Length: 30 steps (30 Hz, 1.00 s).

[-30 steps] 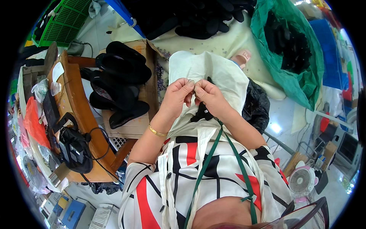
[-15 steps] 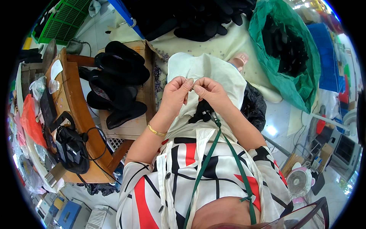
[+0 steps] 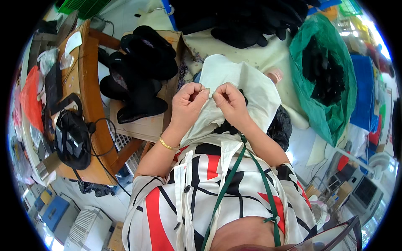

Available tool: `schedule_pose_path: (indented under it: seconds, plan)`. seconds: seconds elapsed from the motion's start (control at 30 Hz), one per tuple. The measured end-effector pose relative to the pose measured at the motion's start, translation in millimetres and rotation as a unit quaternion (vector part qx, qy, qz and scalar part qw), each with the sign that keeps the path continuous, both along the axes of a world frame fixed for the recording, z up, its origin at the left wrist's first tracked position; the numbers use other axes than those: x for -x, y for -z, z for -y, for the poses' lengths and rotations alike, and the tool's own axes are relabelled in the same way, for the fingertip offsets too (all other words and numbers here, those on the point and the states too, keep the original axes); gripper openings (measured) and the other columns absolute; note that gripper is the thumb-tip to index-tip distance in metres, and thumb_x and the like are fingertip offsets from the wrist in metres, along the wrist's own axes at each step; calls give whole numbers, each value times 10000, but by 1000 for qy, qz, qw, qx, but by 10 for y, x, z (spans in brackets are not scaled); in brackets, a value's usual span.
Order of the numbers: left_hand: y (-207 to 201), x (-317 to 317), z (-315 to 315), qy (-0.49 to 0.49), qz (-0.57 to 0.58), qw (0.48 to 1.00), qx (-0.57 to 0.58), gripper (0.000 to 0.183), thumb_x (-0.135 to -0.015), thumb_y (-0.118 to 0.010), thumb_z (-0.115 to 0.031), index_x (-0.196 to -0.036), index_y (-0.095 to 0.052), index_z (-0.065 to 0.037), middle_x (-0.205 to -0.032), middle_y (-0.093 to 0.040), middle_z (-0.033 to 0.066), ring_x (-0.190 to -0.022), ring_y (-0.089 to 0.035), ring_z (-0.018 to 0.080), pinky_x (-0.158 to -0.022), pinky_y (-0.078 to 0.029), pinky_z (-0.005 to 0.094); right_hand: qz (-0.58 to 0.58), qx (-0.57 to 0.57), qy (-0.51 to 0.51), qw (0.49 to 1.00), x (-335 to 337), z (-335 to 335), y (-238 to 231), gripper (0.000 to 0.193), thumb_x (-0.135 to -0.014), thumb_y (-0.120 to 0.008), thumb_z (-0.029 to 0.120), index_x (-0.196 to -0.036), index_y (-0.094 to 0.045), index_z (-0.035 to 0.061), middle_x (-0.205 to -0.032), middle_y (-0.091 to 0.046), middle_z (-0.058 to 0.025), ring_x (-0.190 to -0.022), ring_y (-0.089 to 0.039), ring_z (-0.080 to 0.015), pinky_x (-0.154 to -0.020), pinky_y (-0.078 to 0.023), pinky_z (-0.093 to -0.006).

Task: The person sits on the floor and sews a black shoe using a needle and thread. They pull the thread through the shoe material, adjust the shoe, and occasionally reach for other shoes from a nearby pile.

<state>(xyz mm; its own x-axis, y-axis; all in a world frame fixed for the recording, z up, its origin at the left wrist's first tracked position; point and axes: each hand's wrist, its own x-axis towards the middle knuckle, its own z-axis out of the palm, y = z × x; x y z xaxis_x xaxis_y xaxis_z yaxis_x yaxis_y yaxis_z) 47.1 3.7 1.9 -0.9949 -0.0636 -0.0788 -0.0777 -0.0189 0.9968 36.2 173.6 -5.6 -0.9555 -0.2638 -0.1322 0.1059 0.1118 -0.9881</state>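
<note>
Over my lap, my left hand [image 3: 190, 102] and my right hand [image 3: 231, 104] are raised close together, each with thumb and fingertips pinched. A small gap parts their fingertips. Whatever lies between the fingers is too fine to make out. Beneath them a pale cloth apron [image 3: 257, 90] spreads over my knees. A black item [image 3: 226, 128] rests in my lap below the hands, partly covered by the right wrist. To the left, several black shoes [image 3: 134, 90] are piled on a cardboard sheet [image 3: 138, 129].
A wooden table [image 3: 90, 83] on the left bears a black bag-like device [image 3: 71, 140] with a cable. At the right stands an open green sack [image 3: 299, 79] with black pieces inside. More black pieces [image 3: 251, 25] are heaped ahead. A black plastic bag [image 3: 281, 129] sits beside my right knee.
My fingertips, touching before, have drawn slightly apart. Both hands remain pinched above the lap. The whole view has shifted, so the table and sack appear in somewhat different places.
</note>
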Motion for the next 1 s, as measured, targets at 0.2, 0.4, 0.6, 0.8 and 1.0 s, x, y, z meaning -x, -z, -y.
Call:
schedule_pose_path:
  seconds: [0.2,0.4,0.6,0.8,1.0]
  plan:
    - [103,-139,179,-43,115,983,-133,85,-918,-677,-126,-876,-650,-57,-681,-553,-59,-526,-427,2,-465,-343,167,-13,1,-64,998,53,272,-26,133,-941,-619,132,-893,-550,29,-834,-532,-23,-733,-499,-116,-662,-435,-262]
    - [164,-133,313,-117,155,963,-189,138,-916,-672,-115,-809,-613,-50,-706,-559,-52,-594,-445,4,-516,-360,187,158,226,-35,960,-56,359,-163,124,-975,-588,157,-925,-542,53,-851,-520,17,-743,-497,-77,-689,-439,-231]
    - [311,-105,492,-163,104,953,-233,123,-977,-598,-178,-913,-576,-75,-750,-634,22,-553,-544,55,-503,-461,205,29,96,-234,967,-76,288,-360,136,-938,-614,141,-870,-549,44,-828,-536,-24,-767,-526,-148,-698,-446,-295]
    - [137,-91,720,-146,180,861,-453,138,-1001,-552,-223,-920,-551,-112,-682,-564,9,-501,-492,92,-452,-400,207,-132,-140,-317,929,-79,310,-151,103,-901,-625,122,-860,-565,48,-812,-540,-96,-749,-540,-261,-693,-457,-322]
    - [-5,-235,1088,-151,161,906,-361,101,-983,-573,-163,-908,-552,-99,-583,-399,-58,-433,-318,28,-378,-226,178,48,-29,-21,998,468,-44,149,143,-974,-581,140,-877,-572,37,-775,-524,32,-691,-485,-67,-640,-438,-224]
